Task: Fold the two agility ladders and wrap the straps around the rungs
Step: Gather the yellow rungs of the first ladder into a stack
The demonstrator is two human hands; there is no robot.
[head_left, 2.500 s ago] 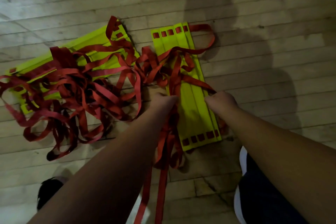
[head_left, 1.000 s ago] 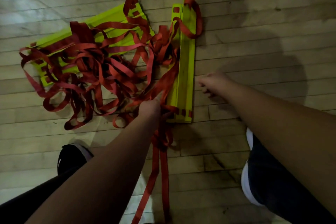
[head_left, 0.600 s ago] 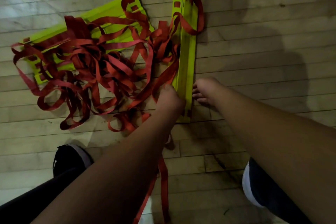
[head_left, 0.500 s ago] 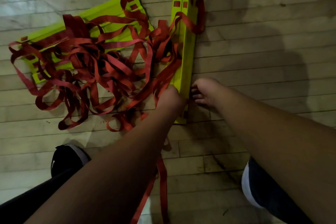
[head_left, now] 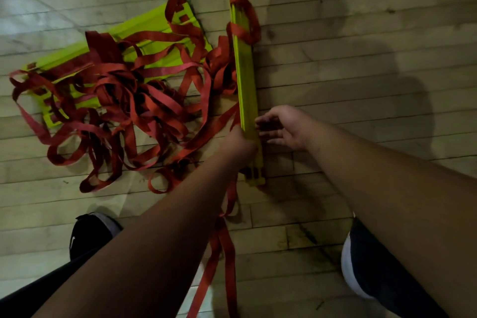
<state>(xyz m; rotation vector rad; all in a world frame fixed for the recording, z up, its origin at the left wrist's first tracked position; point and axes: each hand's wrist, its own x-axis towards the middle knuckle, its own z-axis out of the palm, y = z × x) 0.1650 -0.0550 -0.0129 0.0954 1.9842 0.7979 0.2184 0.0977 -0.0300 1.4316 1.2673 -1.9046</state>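
On the wooden floor [head_left: 361,33] both ladders lie unfinished. Largest item: the red straps [head_left: 124,100], a loose tangle spread over and near the first rung stack [head_left: 144,26], which lies flat at far left.

The second rung stack [head_left: 245,72] stands on its long edge just right of the tangle, with a strap loop at its far end.

The left hand [head_left: 241,142] is fisted on straps against this stack's left face, near its near end; the fingertips are hidden. Two strap tails trail from it toward the viewer.

The right hand [head_left: 286,126] is spread and relaxed, fingers touching the stack's right face, gripping nothing.

Assessment: the rungs look stiff, light and smooth, likely to fan apart, and are best clamped mid-length across all edges. The webbing is limp and snag-prone; feed it taut, one run at a time.
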